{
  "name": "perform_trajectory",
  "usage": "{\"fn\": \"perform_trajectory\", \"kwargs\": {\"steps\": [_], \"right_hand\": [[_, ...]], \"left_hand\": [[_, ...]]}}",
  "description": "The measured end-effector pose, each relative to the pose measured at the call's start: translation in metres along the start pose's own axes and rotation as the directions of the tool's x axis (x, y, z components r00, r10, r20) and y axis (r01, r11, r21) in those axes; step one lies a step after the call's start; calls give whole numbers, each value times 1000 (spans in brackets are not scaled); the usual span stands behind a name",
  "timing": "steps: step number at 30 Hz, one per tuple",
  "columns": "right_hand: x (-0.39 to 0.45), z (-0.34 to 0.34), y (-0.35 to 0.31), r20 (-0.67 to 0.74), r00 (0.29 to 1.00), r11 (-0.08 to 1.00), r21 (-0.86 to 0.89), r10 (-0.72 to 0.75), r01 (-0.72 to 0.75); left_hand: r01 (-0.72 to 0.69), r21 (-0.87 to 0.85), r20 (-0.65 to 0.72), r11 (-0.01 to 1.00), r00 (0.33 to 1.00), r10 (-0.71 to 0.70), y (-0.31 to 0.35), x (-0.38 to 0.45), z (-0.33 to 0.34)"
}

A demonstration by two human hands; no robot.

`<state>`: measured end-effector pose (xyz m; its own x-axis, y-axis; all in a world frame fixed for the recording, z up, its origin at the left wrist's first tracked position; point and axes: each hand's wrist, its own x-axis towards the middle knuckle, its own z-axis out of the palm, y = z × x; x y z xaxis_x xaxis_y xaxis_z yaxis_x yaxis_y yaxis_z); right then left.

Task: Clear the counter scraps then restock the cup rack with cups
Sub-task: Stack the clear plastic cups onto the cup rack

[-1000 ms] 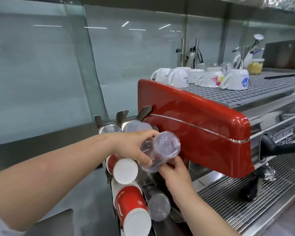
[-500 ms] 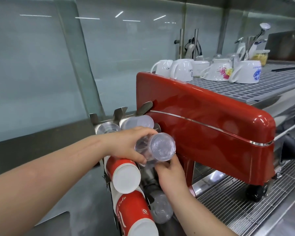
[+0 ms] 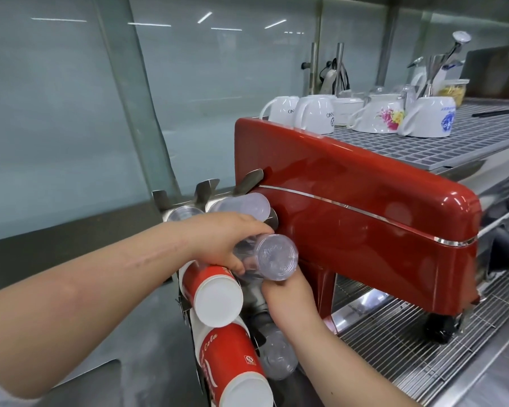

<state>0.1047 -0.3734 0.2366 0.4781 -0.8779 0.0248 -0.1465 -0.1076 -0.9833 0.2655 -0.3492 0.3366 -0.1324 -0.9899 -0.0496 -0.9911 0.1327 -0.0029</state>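
Note:
A steel cup rack (image 3: pixel 209 186) stands left of the red espresso machine, with cup stacks lying base-out in its slots. My left hand (image 3: pixel 218 239) grips from above a stack of clear plastic cups (image 3: pixel 275 257) sitting in a middle slot. My right hand (image 3: pixel 288 298) supports the same stack from below. Two stacks of red paper cups (image 3: pixel 215 292) fill the left slots. Other clear cups (image 3: pixel 247 205) sit in the top slots and one clear stack (image 3: pixel 276 359) lies lower down.
The red espresso machine (image 3: pixel 365 218) presses close on the right, with upturned white mugs (image 3: pixel 315 114) on its top grate. A wire drip tray (image 3: pixel 409 342) lies below it. A glass partition (image 3: pixel 71 113) rises at the left and back.
The clear cup stack has slid deeper into the rack slot, with both hands following it. The camera has shifted closer and slightly left.

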Motion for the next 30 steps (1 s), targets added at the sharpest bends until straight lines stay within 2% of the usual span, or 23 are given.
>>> {"fn": "perform_trajectory", "kwargs": {"steps": [5, 12, 17, 21, 24, 27, 30], "right_hand": [[-10, -17, 1, 22, 995, 995, -23, -99, 99], [-21, -34, -9, -3, 961, 954, -129, -275, 272], [-12, -28, -6, -7, 965, 941, -223, -263, 254], [-6, -23, -5, -17, 965, 921, -305, -260, 243], [-4, -21, -8, 5, 956, 865, -425, -292, 266], [-3, -22, -10, 60, 946, 747, -598, -318, 289], [1, -22, -10, 110, 938, 653, -691, -327, 309]], "left_hand": [[-8, 56, 7, 998, 1000, 7, 3, 2, -1], [11, -26, 15, 1000, 1000, -10, 3, 1, -1], [27, -21, 89, 999, 996, -25, 9, -3, -11], [-8, 88, 42, 996, 999, 4, 11, -10, -16], [-54, 196, 35, 979, 998, 48, 15, -13, -17], [-71, 272, 53, 960, 997, 59, 19, -13, -18], [-114, 375, 51, 920, 993, 103, 19, -7, -18]]}}
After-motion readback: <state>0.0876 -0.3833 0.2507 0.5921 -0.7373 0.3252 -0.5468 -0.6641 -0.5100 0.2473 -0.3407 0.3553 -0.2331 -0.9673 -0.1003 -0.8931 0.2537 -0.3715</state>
